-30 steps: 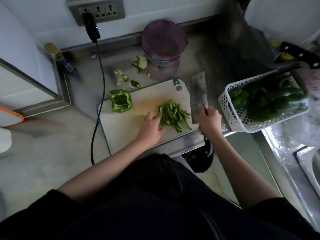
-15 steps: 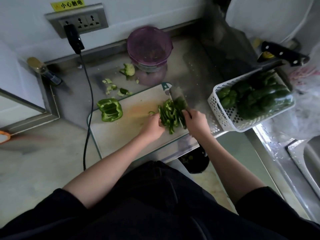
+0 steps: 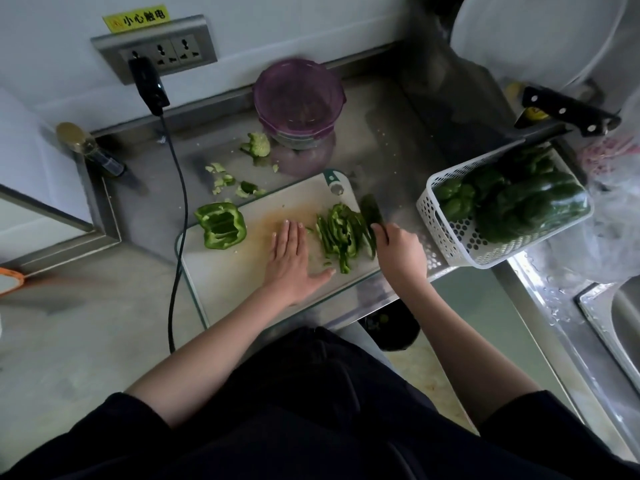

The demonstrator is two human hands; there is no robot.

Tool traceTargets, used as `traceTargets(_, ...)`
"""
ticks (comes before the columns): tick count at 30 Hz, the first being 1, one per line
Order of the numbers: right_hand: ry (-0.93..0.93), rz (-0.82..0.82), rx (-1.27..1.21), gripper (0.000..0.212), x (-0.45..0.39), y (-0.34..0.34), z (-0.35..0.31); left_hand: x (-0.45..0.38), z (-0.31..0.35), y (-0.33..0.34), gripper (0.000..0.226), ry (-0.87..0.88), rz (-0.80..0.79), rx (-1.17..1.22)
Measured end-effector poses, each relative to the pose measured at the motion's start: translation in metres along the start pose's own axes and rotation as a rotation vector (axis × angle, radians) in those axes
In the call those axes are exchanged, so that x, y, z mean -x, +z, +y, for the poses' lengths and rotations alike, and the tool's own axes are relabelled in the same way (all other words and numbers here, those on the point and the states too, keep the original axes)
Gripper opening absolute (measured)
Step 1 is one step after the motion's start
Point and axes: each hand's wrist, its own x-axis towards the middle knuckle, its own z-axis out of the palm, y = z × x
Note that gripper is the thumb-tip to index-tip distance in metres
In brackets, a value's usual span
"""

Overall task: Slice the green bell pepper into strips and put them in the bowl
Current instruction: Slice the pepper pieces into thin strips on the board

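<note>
The cleaver [image 3: 371,212] that lay flat beside the cutting board [image 3: 242,271] a second ago now stands on edge against the right side of the strips [image 3: 341,233], and the right hand [image 3: 401,249] grips its handle with curled fingers. The left hand [image 3: 292,259], curled at the pile a moment earlier, now lies flat with straight fingers on the board just left of the pile, holding nothing. That reads as gathering: the strips look penned between palm and blade, ready to be scooped.

The pile sits near the board's right edge, close to its front right corner, which overhangs the counter [image 3: 381,140] edge; loose strips could slip off there. The uncut pepper half [image 3: 221,226] rests at the board's left rear corner, so slicing is only partly done. The purple bowl [image 3: 299,98] stands at the counter's back edge, beyond the board, with bare steel between them. A white basket [image 3: 446,230] of peppers crowds the right side, near the knife hand.
</note>
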Motion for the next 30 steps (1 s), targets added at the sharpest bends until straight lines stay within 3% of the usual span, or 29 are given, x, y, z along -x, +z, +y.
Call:
traceTargets(2, 0.003, 0.057, -0.044, 0.039, -0.002, -0.002, -0.003, 0.008, -0.014, -0.004, 0.097, 0.041, 0.110, 0.029)
traceTargets(4, -0.020, 0.075, -0.094, 0.039, -0.002, -0.001, -0.013, 0.017, -0.033, -0.008, 0.090, 0.062, 0.330, 0.068)
traceTargets(7, -0.112, 0.037, -0.117, 0.036, 0.003, 0.007, -0.037, 0.027, -0.064, -0.011, 0.081, -0.105, 0.505, -0.003)
traceTargets(10, -0.201, -0.030, -0.073, 0.036, 0.008, 0.017, -0.058, 0.029, -0.086, -0.011, 0.069, -0.273, 0.470, 0.029)
traceTargets(15, -0.250, -0.108, -0.043, 0.037, 0.016, 0.026, -0.067, 0.029, -0.098, -0.003, 0.028, -0.191, 0.421, 0.043)
traceTargets(22, -0.235, -0.192, -0.093, 0.039, 0.022, 0.028, -0.060, 0.036, -0.111, -0.004, 0.035, 0.049, 0.505, 0.079)
traceTargets(26, -0.278, -0.216, -0.156, 0.034, 0.028, 0.025, -0.062, 0.054, -0.117, -0.003, 0.021, 0.312, 0.565, -0.042)
traceTargets(28, -0.286, -0.224, -0.165, 0.032, 0.031, 0.027, -0.065, 0.063, -0.111, -0.005, 0.029, 0.381, 0.526, -0.022)
traceTargets(30, -0.274, -0.240, -0.172, 0.034, 0.035, 0.032, -0.067, 0.068, -0.100, -0.007, 0.036, 0.342, 0.459, 0.094)
